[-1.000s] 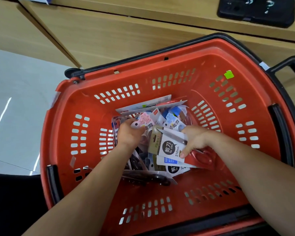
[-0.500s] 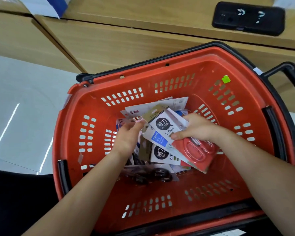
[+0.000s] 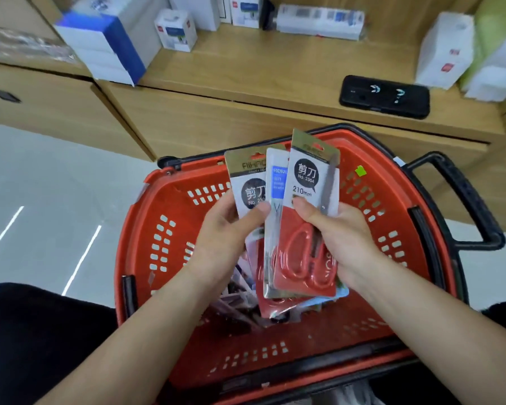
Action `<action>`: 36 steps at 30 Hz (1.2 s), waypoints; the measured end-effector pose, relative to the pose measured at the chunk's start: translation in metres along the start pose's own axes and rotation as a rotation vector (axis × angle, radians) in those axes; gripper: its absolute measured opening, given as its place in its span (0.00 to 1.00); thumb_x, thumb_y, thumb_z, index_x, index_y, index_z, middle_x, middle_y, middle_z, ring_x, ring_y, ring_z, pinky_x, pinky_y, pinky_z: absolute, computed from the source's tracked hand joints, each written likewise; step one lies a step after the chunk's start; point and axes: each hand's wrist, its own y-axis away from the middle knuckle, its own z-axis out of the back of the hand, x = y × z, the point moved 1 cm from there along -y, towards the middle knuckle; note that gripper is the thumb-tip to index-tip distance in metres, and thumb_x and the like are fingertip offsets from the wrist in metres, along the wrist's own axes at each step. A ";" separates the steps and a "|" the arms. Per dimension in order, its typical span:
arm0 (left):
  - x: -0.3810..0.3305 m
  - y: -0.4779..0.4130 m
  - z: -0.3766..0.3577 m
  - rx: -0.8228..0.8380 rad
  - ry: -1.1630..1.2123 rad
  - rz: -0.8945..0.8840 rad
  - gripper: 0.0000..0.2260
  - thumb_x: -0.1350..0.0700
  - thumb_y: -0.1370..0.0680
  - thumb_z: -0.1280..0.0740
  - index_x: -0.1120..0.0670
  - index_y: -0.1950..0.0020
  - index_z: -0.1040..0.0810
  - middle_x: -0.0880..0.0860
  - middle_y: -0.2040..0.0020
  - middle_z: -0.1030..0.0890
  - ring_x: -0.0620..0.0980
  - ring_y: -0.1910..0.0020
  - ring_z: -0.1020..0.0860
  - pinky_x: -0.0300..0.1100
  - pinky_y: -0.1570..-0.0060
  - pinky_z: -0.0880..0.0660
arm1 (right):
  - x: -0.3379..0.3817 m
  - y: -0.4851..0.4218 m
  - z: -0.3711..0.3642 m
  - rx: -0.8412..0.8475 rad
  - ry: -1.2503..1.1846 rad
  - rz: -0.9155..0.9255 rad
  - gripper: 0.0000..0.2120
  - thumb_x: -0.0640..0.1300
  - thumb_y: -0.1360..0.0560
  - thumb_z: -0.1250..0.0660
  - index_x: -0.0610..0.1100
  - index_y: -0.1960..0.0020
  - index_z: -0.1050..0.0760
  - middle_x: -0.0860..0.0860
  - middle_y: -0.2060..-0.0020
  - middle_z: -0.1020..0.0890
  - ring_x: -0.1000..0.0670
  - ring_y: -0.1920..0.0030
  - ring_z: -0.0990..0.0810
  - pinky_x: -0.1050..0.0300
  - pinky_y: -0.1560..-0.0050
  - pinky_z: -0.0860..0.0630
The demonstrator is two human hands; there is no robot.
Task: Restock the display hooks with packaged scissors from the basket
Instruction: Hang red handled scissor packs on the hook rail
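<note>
Three packs of scissors are being held up in a fan over the red basket [image 3: 170, 217].

The front pack [image 3: 311, 182] is sitting in the right hand [image 3: 343, 244], thumb pressing on its face just under the print and fingers curling behind the red handles. Its card is showing 剪刀, No. 2304, 210mm under a gold header. The left hand [image 3: 225, 238] is pinching the left pack [image 3: 246, 185], thumb in front, showing the same black 剪刀 badge and a header beginning AIHA. The middle pack [image 3: 276, 182] is sitting between them, its blue label too blurred to read. Loose packs [image 3: 240, 287] are lying in the basket below. Beyond, a black device [image 3: 384, 96] and white and blue boxes [image 3: 111, 45] are resting on a wooden shelf [image 3: 275, 71].
</note>
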 end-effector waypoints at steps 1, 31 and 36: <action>0.000 0.002 -0.003 -0.006 -0.053 -0.026 0.11 0.61 0.18 0.32 0.53 0.36 0.20 0.51 0.41 0.14 0.52 0.42 0.15 0.53 0.38 0.20 | 0.001 0.005 -0.002 -0.009 -0.031 0.007 0.11 0.45 0.27 0.23 0.45 0.46 0.15 0.48 0.53 0.11 0.46 0.52 0.12 0.52 0.52 0.16; 0.013 -0.018 0.005 -0.118 0.145 0.030 0.17 0.67 0.24 0.27 0.58 0.36 0.20 0.58 0.43 0.14 0.61 0.43 0.15 0.59 0.39 0.20 | -0.006 -0.012 -0.009 0.065 -0.045 0.086 0.09 0.40 0.18 0.33 0.45 0.39 0.20 0.47 0.48 0.12 0.46 0.49 0.12 0.51 0.51 0.16; -0.001 -0.013 0.010 -0.196 0.083 0.034 0.09 0.65 0.22 0.27 0.56 0.42 0.17 0.57 0.47 0.12 0.60 0.47 0.14 0.61 0.41 0.19 | 0.003 -0.008 0.001 0.036 -0.001 0.098 0.12 0.41 0.17 0.34 0.45 0.35 0.23 0.48 0.47 0.12 0.45 0.47 0.13 0.44 0.43 0.18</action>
